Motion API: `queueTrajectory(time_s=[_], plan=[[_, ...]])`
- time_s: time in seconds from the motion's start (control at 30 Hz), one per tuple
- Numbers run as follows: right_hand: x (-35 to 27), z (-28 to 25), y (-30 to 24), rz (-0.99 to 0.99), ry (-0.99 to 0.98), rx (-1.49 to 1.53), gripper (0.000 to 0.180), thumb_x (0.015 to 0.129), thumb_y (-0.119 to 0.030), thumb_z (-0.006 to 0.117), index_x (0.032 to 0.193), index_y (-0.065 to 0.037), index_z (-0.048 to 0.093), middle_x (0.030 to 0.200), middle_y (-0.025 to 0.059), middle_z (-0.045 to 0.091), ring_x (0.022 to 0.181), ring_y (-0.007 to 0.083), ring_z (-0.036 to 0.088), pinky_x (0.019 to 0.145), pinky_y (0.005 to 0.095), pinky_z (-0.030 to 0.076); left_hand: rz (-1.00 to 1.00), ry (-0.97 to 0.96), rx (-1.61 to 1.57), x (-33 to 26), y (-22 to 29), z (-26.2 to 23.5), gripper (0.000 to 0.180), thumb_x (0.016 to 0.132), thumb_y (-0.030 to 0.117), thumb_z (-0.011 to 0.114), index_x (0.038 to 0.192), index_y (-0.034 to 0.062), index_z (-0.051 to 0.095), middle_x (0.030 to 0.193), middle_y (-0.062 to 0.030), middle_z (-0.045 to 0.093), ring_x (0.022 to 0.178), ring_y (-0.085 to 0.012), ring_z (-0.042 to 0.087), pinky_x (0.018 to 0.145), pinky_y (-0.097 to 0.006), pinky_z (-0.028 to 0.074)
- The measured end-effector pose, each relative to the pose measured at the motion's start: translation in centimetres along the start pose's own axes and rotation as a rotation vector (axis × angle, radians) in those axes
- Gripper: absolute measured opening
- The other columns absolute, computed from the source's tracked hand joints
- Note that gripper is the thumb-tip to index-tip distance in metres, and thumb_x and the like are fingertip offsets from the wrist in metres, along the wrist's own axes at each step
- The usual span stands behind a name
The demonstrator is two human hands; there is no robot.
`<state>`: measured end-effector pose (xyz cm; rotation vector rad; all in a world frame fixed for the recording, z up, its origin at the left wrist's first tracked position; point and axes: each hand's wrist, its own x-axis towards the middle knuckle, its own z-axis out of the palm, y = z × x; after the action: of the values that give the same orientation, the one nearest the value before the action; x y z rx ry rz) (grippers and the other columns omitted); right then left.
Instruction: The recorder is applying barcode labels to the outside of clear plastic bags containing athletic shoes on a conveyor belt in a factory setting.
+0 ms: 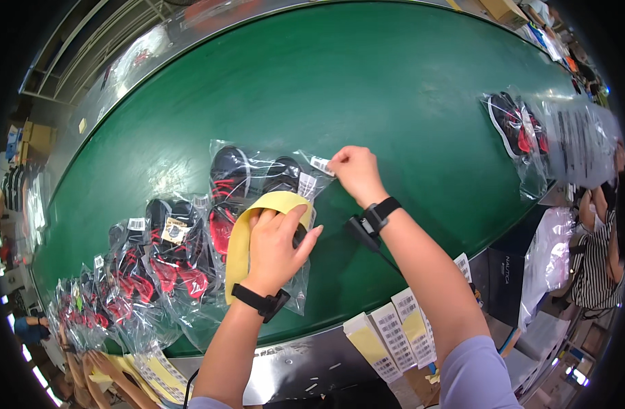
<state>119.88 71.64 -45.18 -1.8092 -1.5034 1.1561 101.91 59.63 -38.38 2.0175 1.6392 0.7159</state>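
A clear plastic bag holding a pair of black and red shoes (pixel 230 170) lies on the green table just ahead of me. Over it is my left hand (pixel 275 245), with a yellow label backing strip (pixel 239 252) looped around its fingers and its thumb held apart. At the bag's upper right corner, my right hand (pixel 356 174) pinches the edge of a small white barcode label (pixel 321 165). Another white barcode label (pixel 307 184) shows beside the right shoe. The left hand covers part of the shoes.
Several more bagged shoes (pixel 179 245) run in a row to the left. A further bagged pair (pixel 510 126) and a stack of clear bags (pixel 582 140) lie far right. Label sheets (pixel 394 334) hang at the table's near edge. Other people's hands (pixel 104 368) are at lower left.
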Motion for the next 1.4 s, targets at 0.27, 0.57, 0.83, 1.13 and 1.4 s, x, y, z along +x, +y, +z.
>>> queueTrajectory(time_s=[0.27,0.57,0.83,1.13,1.4], plan=[[0.5,-3.4,-1.5,-0.205,0.000,-0.552,0.030,0.077,-0.031,0.075,0.087,-0.004,0.064,0.080,0.0192,0.070,0.079,0.0416,0.068,0.070,0.0493,0.056,-0.079,-0.002,-0.020,-0.5,0.8,-1.5,0.037,0.081,0.015,0.076,0.114,0.0007,0.066,0.093,-0.0160,0.067,0.088,-0.0334,0.060,0.081,-0.044,0.045],[6.9,-28.4,12.0,-0.230,0.540,-1.078,0.017,0.074,-0.008,0.060,0.086,0.001,0.069,0.110,0.0247,0.062,0.100,0.0421,0.062,0.087,0.0496,0.052,-0.197,0.032,-0.334,1.6,4.6,5.1,0.047,0.085,0.018,0.076,0.125,-0.0014,0.061,0.111,-0.0226,0.069,0.102,-0.0399,0.065,0.102,-0.042,0.045],[5.8,-40.5,17.5,-0.175,0.254,-1.408,0.013,0.073,-0.004,0.059,0.083,-0.008,0.068,0.089,0.0188,0.065,0.088,0.0425,0.063,0.077,0.0508,0.050,-0.547,0.341,-0.792,0.3,-2.6,-0.4,0.032,0.097,0.008,0.063,0.126,-0.0037,0.060,0.100,-0.0054,0.067,0.087,-0.0085,0.059,0.078,-0.022,0.047],[-6.8,-17.0,3.8,-0.246,-0.220,-0.291,0.022,0.088,-0.003,0.063,0.109,0.001,0.066,0.103,0.0123,0.068,0.093,0.0248,0.065,0.086,0.0360,0.052,-0.648,0.252,-1.137,-8.9,5.0,-4.2,0.023,0.102,0.014,0.054,0.101,-0.0050,0.067,0.099,-0.0070,0.070,0.092,-0.0102,0.061,0.085,-0.027,0.047],[-22.4,-7.1,-7.9,0.034,-0.728,0.531,0.012,0.090,-0.007,0.072,0.099,0.002,0.070,0.081,0.0027,0.066,0.072,0.0038,0.056,0.062,0.0224,0.048,-0.646,0.106,-1.112,-9.5,8.5,-7.4,0.013,0.098,0.003,0.059,0.105,-0.0049,0.065,0.092,-0.0057,0.069,0.078,-0.0050,0.058,0.070,-0.020,0.044]])
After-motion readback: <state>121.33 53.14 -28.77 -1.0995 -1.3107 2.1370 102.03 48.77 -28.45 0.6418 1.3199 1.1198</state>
